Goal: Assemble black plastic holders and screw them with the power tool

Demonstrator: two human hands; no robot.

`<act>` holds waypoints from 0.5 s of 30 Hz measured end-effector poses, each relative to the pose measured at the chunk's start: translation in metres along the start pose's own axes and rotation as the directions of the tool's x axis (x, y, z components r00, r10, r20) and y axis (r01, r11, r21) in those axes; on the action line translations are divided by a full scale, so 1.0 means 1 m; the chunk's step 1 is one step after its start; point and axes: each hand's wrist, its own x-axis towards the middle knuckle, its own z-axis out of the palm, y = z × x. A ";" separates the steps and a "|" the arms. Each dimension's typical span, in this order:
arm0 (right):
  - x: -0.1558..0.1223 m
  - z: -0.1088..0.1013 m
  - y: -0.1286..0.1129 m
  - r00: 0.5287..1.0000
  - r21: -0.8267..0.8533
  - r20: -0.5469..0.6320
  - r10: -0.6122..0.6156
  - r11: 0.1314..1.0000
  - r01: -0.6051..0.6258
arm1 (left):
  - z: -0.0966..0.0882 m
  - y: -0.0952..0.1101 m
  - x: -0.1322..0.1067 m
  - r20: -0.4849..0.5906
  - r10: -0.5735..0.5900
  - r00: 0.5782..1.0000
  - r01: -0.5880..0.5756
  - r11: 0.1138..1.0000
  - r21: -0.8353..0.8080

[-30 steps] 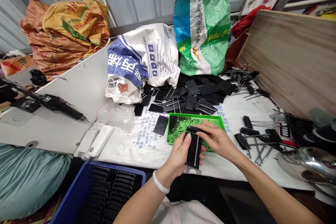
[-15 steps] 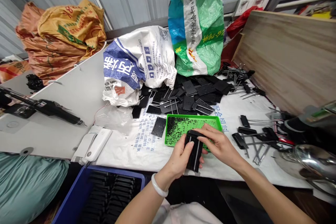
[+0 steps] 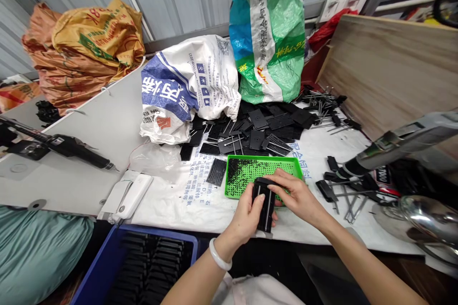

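Over the green tray (image 3: pixel 250 176), left hand (image 3: pixel 246 215) and right hand (image 3: pixel 294 195) grip a black plate (image 3: pixel 265 205).

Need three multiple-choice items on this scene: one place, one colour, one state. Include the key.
1. Where is the blue crate?
A) On the wooden board
B) Below the near edge of the white sheet
C) Inside the green tray

2. What colour is the bangle?
A) White
B) Red
C) Green

3. What state is the black plate in?
A) Lying on the green tray
B) In the blue crate
C) Held by both hands

1 B: it sits in front of the sheet's edge.
2 A: a pale white band circles the left wrist.
3 C: the left hand grips it; the right hand holds its top.
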 end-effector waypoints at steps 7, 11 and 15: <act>-0.009 0.024 0.003 0.945 0.402 -0.048 0.324 0.872 -0.278 | 0.006 0.003 -0.001 -0.078 -0.026 0.997 0.015 0.990 -0.138; -0.013 0.034 -0.013 0.936 0.588 0.024 0.350 0.753 -0.296 | 0.007 0.003 -0.002 -0.088 0.011 0.996 -0.021 0.993 -0.118; -0.013 0.037 -0.018 0.928 0.599 0.044 0.369 0.734 -0.321 | 0.007 0.001 -0.002 -0.150 0.041 0.988 -0.058 0.992 -0.110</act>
